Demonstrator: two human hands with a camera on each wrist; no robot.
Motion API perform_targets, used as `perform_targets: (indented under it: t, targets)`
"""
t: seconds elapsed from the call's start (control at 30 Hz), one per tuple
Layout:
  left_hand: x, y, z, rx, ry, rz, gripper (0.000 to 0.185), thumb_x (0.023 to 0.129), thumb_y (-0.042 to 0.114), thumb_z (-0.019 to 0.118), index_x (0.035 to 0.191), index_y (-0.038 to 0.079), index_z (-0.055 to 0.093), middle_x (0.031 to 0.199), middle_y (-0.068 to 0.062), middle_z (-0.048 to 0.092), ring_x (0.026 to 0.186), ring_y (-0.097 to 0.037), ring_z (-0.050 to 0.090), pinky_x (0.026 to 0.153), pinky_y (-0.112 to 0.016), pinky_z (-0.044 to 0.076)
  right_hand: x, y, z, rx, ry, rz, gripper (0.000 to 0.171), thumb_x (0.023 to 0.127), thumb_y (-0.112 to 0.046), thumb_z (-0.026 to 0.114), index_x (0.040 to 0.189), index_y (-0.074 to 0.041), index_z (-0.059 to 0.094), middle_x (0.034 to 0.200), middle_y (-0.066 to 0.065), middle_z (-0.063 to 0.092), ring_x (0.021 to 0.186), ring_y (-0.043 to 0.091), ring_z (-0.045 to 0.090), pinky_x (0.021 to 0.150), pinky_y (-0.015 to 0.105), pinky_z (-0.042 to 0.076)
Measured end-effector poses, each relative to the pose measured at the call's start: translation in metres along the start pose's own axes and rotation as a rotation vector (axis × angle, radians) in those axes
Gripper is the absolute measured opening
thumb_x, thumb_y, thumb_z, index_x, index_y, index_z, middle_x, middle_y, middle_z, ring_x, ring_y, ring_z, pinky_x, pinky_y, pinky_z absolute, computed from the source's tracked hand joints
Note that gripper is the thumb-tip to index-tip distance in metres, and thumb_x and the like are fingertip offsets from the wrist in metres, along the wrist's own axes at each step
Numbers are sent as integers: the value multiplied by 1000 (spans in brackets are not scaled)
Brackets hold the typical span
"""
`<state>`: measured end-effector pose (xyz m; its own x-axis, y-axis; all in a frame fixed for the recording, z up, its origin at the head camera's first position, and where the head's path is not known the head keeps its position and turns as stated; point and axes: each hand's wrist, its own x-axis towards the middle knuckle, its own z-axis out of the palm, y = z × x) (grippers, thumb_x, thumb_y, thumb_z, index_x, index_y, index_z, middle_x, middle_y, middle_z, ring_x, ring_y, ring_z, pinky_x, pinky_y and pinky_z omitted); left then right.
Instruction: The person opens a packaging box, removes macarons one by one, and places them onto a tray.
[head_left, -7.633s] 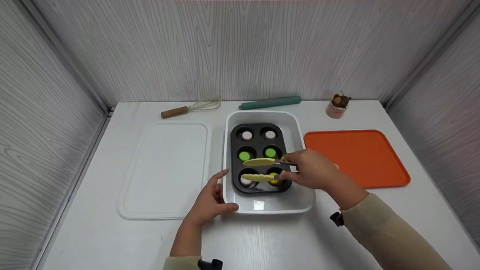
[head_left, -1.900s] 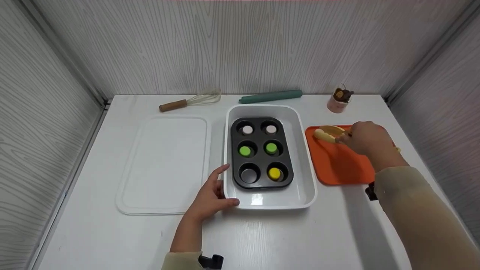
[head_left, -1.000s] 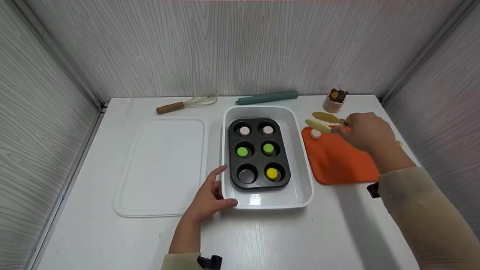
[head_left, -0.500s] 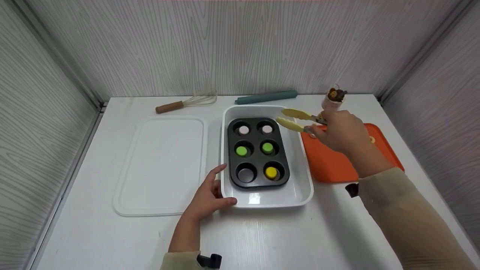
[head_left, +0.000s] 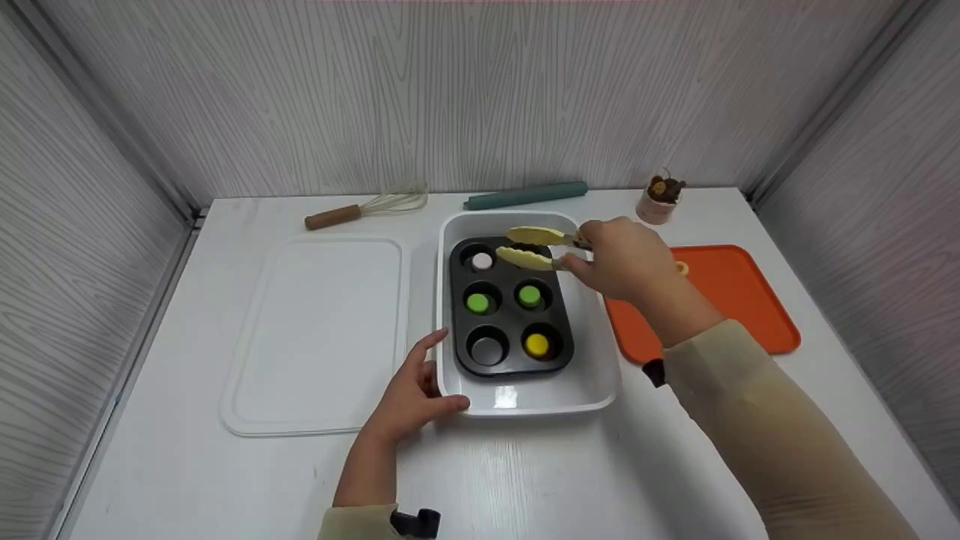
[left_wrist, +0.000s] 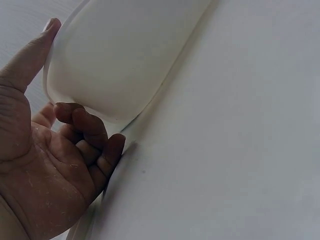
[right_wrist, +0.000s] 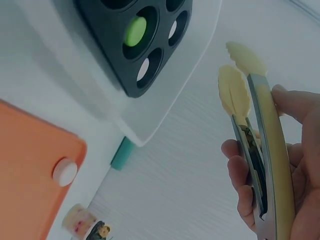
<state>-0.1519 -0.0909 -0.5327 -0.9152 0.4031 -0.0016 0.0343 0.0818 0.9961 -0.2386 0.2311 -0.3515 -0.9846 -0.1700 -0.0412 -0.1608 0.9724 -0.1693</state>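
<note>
Okay, your right hand (head_left: 619, 256) swung the empty tongs (right_wrist: 272, 150) back over the muffin pan (head_left: 512, 321), left hand (head_left: 409, 401) gripping the white tub (head_left: 607, 352), white disc (right_wrist: 65, 172) left on the orange tray (head_left: 739, 292): that transfer looks done.

Left hand (head_left: 409, 401) bare, beige cuff (head_left: 355, 523) bottom left of centre, knobbly black fitting (head_left: 417, 523) beside it; right hand (head_left: 626, 259) bare, long beige sleeve (head_left: 765, 420) lower right, black piece (head_left: 655, 372) peeking out!

Left hand (head_left: 409, 397) has its thumb and index spread wide, other fingers kinda curled; right hand (head_left: 626, 259) is gripping, right arm (head_left: 757, 420) stretched way forward.
</note>
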Motion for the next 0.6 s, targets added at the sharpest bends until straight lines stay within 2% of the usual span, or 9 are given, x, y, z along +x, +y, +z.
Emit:
perform_targets:
  t: [0.2,0.37,0.47,0.6]
  targets:
    - [0,-1,-1,-13,3,-2,108,81,11,93,167,15,28,97,-25,70,73,-14,60,67,-26,48,6,-17,11,-57,-51,-37,46,100,-47,72,120,-5,72,101,11,74,83,29,66,75,47,56]
    - [0,0,-2,10,12,2,107,80,13,94,166,16,29,90,-16,69,71,-14,58,65,-27,46,8,-28,22,-61,-92,-60,40,99,-49,72,108,-9,72,92,6,71,79,28,65,72,46,54]
    - [0,-1,-1,23,11,-1,107,81,12,93,166,16,29,89,-13,69,71,-15,58,65,-27,46,10,-32,28,-61,-112,-56,37,99,-48,73,106,-11,73,89,3,69,78,26,64,71,44,54]
    - [1,-1,0,19,10,-13,107,80,10,93,166,16,29,94,-18,70,72,-16,59,66,-28,47,11,-35,32,-73,-140,-50,37,99,-47,73,105,-11,73,88,4,69,78,26,64,70,44,54]
